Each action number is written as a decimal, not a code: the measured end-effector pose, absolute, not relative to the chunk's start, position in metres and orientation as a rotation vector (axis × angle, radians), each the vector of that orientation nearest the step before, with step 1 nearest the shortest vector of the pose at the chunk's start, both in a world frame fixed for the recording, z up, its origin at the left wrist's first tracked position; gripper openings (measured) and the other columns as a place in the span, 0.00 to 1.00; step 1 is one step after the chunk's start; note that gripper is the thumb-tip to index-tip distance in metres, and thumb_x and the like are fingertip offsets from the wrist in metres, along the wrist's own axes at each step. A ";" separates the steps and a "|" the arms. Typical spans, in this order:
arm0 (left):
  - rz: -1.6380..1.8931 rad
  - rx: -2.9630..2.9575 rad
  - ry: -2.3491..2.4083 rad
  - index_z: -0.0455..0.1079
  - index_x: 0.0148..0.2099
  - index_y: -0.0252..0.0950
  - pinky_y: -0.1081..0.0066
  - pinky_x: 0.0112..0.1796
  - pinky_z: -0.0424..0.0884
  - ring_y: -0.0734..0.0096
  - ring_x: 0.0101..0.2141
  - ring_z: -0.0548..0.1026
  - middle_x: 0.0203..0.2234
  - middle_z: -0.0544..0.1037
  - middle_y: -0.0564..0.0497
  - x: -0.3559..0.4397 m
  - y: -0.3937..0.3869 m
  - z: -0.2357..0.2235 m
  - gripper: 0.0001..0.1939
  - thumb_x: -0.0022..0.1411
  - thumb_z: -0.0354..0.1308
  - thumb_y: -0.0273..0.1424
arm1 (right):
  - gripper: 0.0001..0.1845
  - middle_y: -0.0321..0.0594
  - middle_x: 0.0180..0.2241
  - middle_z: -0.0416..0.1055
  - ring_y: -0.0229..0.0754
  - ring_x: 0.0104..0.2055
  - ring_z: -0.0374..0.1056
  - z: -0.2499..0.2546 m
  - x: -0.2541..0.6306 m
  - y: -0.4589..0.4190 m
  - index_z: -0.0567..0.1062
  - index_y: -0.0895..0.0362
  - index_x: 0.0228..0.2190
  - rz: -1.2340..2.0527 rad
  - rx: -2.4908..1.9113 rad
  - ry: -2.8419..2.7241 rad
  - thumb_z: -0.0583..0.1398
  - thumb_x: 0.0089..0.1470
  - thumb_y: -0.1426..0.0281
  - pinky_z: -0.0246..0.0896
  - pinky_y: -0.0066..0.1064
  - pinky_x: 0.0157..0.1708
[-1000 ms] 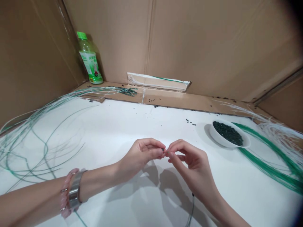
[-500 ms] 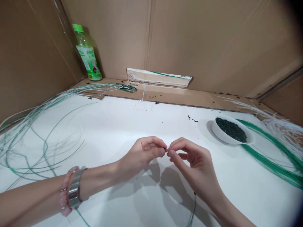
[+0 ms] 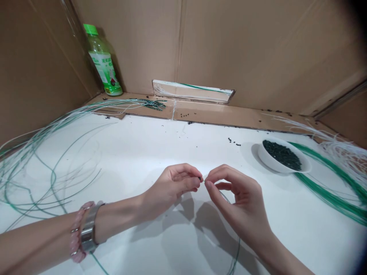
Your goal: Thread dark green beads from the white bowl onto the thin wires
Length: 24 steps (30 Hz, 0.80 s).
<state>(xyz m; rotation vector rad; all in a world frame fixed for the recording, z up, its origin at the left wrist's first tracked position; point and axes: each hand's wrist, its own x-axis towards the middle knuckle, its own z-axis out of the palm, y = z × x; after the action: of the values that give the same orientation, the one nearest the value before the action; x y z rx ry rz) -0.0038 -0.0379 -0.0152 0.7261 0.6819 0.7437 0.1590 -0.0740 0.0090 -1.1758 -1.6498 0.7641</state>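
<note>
My left hand (image 3: pixel 174 185) pinches a tiny dark bead (image 3: pixel 200 178) between thumb and forefinger, just above the white table (image 3: pixel 143 152). Fingertip to fingertip with it, my right hand (image 3: pixel 237 198) pinches the end of a thin green wire (image 3: pixel 236 248) that loops under the palm and runs down past my right wrist toward the lower edge. A silver bangle and a pink bead bracelet (image 3: pixel 84 231) sit on my left wrist.
A white bowl of dark beads (image 3: pixel 282 156) stands at the right, beside a bundle of green wires (image 3: pixel 329 191) and white strands (image 3: pixel 344 152). Loose green and white wires (image 3: pixel 43 160) curl at the left. A green-capped bottle (image 3: pixel 101 61) stands in the back corner of cardboard walls.
My hands stay pinched together in the same spot. My right hand's fingers have spread a little, and the wire loop now shows under its palm. The view has tilted slightly.
</note>
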 end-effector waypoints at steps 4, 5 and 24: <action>0.748 0.728 0.698 0.75 0.30 0.37 0.74 0.38 0.63 0.77 0.32 0.72 0.26 0.75 0.57 -0.004 -0.039 -0.015 0.15 0.42 0.73 0.38 | 0.06 0.34 0.26 0.72 0.34 0.28 0.68 0.008 0.159 -0.075 0.72 0.56 0.25 0.743 -1.183 -1.671 0.60 0.52 0.77 0.67 0.24 0.26; 0.748 0.728 0.704 0.75 0.29 0.37 0.74 0.38 0.63 0.77 0.32 0.72 0.26 0.75 0.56 -0.003 -0.039 -0.015 0.15 0.41 0.73 0.38 | 0.06 0.34 0.26 0.72 0.34 0.28 0.68 0.008 0.160 -0.075 0.72 0.56 0.25 0.738 -1.185 -1.676 0.60 0.52 0.77 0.67 0.24 0.26; 0.865 0.943 0.675 0.76 0.28 0.36 0.81 0.34 0.69 0.81 0.30 0.74 0.26 0.76 0.56 -0.004 -0.039 -0.013 0.05 0.50 0.67 0.22 | 0.07 0.33 0.23 0.69 0.32 0.25 0.64 0.010 0.162 -0.076 0.71 0.57 0.24 0.573 -1.197 -1.801 0.60 0.50 0.79 0.68 0.25 0.26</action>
<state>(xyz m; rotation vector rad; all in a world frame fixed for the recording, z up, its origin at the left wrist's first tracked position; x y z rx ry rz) -0.0037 -0.0387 -0.0128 0.9433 0.6745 0.8651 0.1621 -0.0760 0.0100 -1.1970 -1.8005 0.5726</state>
